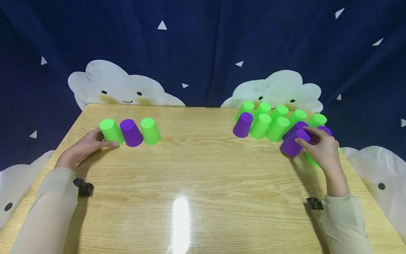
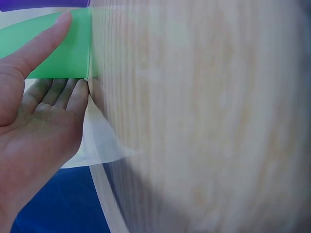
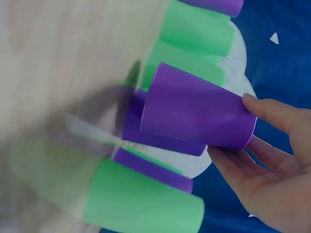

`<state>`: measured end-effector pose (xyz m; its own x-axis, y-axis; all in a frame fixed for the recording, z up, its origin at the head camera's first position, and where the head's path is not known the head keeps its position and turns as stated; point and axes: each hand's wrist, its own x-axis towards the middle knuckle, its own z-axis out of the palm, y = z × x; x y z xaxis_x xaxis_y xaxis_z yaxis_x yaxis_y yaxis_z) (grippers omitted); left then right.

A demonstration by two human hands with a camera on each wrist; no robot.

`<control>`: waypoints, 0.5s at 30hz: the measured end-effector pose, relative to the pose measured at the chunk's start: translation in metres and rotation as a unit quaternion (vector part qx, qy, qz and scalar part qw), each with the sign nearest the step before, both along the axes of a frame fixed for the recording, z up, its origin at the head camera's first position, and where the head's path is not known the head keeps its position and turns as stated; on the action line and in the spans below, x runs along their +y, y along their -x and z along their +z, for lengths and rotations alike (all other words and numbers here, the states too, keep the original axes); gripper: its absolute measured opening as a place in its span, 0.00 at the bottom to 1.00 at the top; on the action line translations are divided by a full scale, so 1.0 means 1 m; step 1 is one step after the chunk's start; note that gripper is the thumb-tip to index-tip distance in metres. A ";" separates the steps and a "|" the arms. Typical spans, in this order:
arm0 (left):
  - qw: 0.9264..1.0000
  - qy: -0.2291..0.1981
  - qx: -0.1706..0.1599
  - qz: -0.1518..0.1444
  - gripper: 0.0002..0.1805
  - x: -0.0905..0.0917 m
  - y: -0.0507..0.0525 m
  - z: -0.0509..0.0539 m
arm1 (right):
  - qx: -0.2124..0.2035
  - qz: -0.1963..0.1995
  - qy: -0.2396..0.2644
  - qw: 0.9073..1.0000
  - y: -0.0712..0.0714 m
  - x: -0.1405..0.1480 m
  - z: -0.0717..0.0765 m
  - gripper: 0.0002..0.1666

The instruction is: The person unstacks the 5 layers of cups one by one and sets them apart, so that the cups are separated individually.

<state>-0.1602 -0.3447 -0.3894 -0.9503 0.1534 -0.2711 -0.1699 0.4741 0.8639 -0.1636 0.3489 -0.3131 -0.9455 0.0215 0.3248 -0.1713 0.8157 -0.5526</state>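
On the left, three upside-down cups stand in a row: a green cup (image 1: 112,132), a purple cup (image 1: 131,133) and another green cup (image 1: 151,131). My left hand (image 1: 90,144) holds the leftmost green one, thumb along its near side and fingers on the other side, as the left wrist view (image 2: 46,104) also shows. My right hand (image 1: 323,146) pinches a purple cup (image 3: 194,109) near its narrow base. That cup hangs mouth down just above the table, in front of another purple cup (image 3: 133,116). A green cup (image 3: 146,199) stands partly hidden by the hand in the head view.
Several green cups (image 1: 280,128) and a purple cup (image 1: 243,125) stand upside down in rows at the table's back right. The wooden table (image 1: 203,169) lies between the two groups. A dark blue curtain (image 1: 203,53) with white clouds hangs behind.
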 end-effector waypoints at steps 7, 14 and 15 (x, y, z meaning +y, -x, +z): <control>1.000 0.002 0.002 0.002 0.52 0.002 0.002 0.001 | 0.014 -0.013 -0.014 1.000 -0.005 0.013 -0.010 0.28; 1.000 0.005 0.002 0.001 0.52 0.002 0.002 0.002 | 0.006 -0.012 -0.010 1.000 -0.008 0.017 -0.011 0.27; 1.000 0.008 0.001 0.001 0.52 0.001 0.001 0.002 | 0.005 -0.011 -0.008 1.000 -0.009 0.017 -0.012 0.27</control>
<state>-0.1616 -0.3433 -0.3873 -0.9509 0.1478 -0.2720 -0.1692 0.4874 0.8566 -0.1550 0.3660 -0.3248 -0.9415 0.0367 0.3350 -0.1591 0.8278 -0.5380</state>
